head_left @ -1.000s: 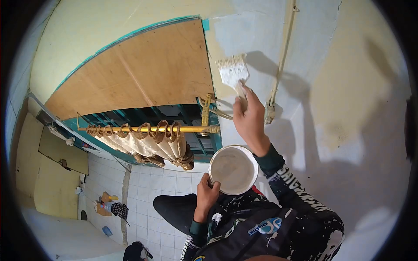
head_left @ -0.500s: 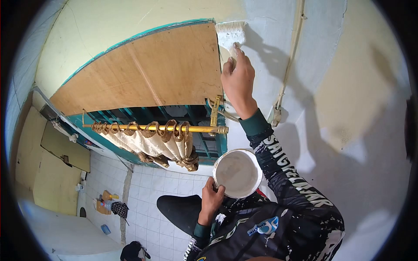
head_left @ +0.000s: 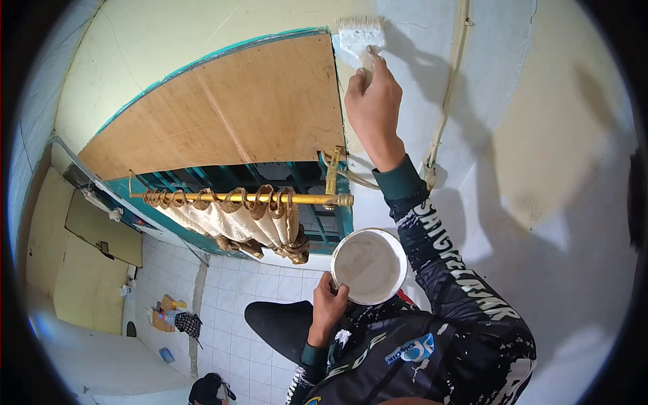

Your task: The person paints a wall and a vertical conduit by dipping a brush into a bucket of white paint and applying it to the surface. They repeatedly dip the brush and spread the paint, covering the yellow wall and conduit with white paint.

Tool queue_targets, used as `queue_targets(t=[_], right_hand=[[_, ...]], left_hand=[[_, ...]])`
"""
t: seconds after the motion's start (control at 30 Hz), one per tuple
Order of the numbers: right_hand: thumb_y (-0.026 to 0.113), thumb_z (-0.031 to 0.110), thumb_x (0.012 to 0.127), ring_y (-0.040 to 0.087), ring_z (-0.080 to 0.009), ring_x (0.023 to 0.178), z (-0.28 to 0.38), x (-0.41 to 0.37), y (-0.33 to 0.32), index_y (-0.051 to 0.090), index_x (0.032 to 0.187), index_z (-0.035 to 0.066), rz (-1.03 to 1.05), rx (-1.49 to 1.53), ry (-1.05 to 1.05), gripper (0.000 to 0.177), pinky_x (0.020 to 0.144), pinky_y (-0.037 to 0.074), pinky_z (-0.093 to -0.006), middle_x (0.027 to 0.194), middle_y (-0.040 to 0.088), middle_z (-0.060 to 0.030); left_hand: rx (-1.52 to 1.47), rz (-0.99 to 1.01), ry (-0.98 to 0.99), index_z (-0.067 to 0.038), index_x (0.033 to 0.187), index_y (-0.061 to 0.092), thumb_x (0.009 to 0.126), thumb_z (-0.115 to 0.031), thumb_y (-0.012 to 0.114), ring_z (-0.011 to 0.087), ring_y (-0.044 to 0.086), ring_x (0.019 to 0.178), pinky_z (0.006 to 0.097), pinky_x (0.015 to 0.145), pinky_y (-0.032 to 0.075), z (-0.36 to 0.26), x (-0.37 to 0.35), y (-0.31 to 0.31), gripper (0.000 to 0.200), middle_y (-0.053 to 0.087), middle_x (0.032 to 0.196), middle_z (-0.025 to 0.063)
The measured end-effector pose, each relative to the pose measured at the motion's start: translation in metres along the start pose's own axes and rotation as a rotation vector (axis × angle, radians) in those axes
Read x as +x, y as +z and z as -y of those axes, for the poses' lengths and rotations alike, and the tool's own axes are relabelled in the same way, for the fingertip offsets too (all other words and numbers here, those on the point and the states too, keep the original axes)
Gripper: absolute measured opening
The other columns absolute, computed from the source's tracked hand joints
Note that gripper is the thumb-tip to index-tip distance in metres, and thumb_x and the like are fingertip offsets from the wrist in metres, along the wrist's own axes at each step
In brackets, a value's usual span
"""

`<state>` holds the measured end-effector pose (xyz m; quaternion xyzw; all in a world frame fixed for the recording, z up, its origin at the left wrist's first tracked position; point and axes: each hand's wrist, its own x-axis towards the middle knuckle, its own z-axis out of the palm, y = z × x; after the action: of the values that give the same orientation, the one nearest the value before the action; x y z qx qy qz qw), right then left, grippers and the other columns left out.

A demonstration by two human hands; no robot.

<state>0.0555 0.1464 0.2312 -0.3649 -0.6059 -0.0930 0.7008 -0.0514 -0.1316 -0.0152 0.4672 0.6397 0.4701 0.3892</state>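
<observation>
High on the wall, my right hand (head_left: 376, 111) grips the handle of a wide paintbrush (head_left: 362, 37). White paint coats the brush, and its bristles lie against the wall beside the upper right corner of a wooden panel (head_left: 223, 101). My left hand (head_left: 329, 304) holds the rim of a white bucket (head_left: 369, 266) at my waist, fingers curled over its left side. Pale, greyish-white paint sits inside the bucket. Around the brush the wall (head_left: 418, 40) shows white paint next to older cream patches.
A golden curtain rod (head_left: 250, 198) with a gathered curtain (head_left: 229, 219) juts out left of the bucket. A cable conduit (head_left: 451, 88) runs down the wall to a socket (head_left: 429, 177). Below, a white tiled floor (head_left: 236, 304) holds several items, including a checkered cloth (head_left: 188, 324).
My right hand has moved the brush slightly up and to the right along the wall. The left hand and bucket stay almost in place.
</observation>
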Motion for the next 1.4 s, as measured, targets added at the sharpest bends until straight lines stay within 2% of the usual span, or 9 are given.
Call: queue_targets(t=[0.27,0.37,0.57,0.67,0.77,0.83,0.93,1.13,1.4], right_hand=[[0.059,-0.002,0.086,0.063,-0.0367,0.066,-0.022,-0.097,-0.033,0.059,0.126,-0.008,0.279,0.014,0.343,0.041,0.065,0.051,-0.0461,0.076,0.064,-0.0200],[0.059,-0.002,0.086,0.063,-0.0359,0.063,-0.001,-0.075,-0.053,0.060,0.126,-0.007,0.260,0.058,0.364,0.041,0.063,0.051,-0.0458,0.072,0.063,-0.0192],[0.059,-0.001,0.085,0.066,-0.0382,0.068,0.015,0.035,-0.048,0.061,0.122,-0.007,0.049,0.032,0.078,0.037,0.065,0.051,-0.0468,0.075,0.065,-0.0215],[0.060,-0.001,0.085,0.066,-0.0393,0.070,-0.009,0.052,-0.049,0.062,0.121,-0.007,0.095,-0.089,0.078,0.036,0.066,0.051,-0.0473,0.075,0.065,-0.0223],[0.060,0.002,0.085,0.066,-0.0401,0.072,-0.034,0.014,-0.054,0.060,0.124,-0.006,0.179,-0.085,0.131,0.040,0.067,0.051,-0.0484,0.074,0.065,-0.0225],[0.060,0.002,0.086,0.065,-0.0417,0.073,-0.037,-0.024,-0.065,0.059,0.126,-0.006,0.304,-0.085,0.238,0.042,0.068,0.051,-0.0494,0.074,0.064,-0.0230],[0.060,0.003,0.086,0.065,-0.0430,0.073,-0.053,-0.083,-0.074,0.059,0.127,-0.006,0.389,-0.128,0.291,0.042,0.069,0.051,-0.0503,0.074,0.064,-0.0237],[0.060,0.003,0.087,0.067,-0.0427,0.078,-0.036,-0.108,-0.100,0.059,0.127,-0.006,0.526,-0.110,0.478,0.041,0.073,0.052,-0.0506,0.083,0.067,-0.0255],[0.060,0.003,0.089,0.062,-0.0394,0.065,-0.071,-0.085,-0.062,0.055,0.136,-0.004,0.245,-0.171,0.092,0.048,0.060,0.051,-0.0464,0.080,0.061,-0.0228]], left_hand=[[-0.052,-0.011,-0.031,0.004,0.086,0.051,0.084,-0.011,0.064,0.0137,0.041,0.062,0.0342,0.057,0.042,0.011,0.000,0.001,0.019,0.047,0.065,0.0099],[0.068,0.013,0.010,0.004,0.089,0.055,0.085,-0.006,0.060,0.0098,0.044,0.065,0.0305,0.058,0.041,0.008,0.002,-0.003,0.012,0.050,0.072,0.0026],[0.029,0.025,-0.026,0.003,0.087,0.054,0.085,-0.006,0.061,0.0097,0.044,0.065,0.0301,0.058,0.040,-0.013,0.001,0.001,0.012,0.049,0.072,0.0023],[0.074,-0.020,0.038,0.004,0.084,0.051,0.083,-0.011,0.064,0.0148,0.042,0.060,0.0351,0.056,0.042,0.006,0.002,0.003,0.020,0.049,0.065,0.0103],[0.002,-0.018,-0.057,0.003,0.083,0.050,0.083,-0.010,0.064,0.0153,0.043,0.060,0.0356,0.056,0.042,0.018,0.005,0.002,0.020,0.050,0.065,0.0106],[0.029,0.005,-0.002,0.002,0.086,0.053,0.086,-0.005,0.061,0.0087,0.050,0.059,0.0291,0.051,0.045,0.023,0.007,0.000,0.010,0.051,0.070,0.0031],[0.018,0.032,-0.037,0.002,0.088,0.053,0.087,-0.004,0.060,0.0081,0.050,0.058,0.0279,0.051,0.047,-0.014,0.003,-0.002,0.009,0.052,0.070,0.0031],[0.020,0.022,-0.021,0.003,0.086,0.050,0.086,-0.007,0.061,0.0134,0.054,0.056,0.0330,0.051,0.050,0.018,0.008,0.004,0.015,0.054,0.067,0.0089],[0.059,0.008,0.034,0.002,0.085,0.050,0.085,-0.007,0.061,0.0127,0.053,0.057,0.0323,0.051,0.049,0.003,0.005,0.001,0.015,0.051,0.067,0.0080]])
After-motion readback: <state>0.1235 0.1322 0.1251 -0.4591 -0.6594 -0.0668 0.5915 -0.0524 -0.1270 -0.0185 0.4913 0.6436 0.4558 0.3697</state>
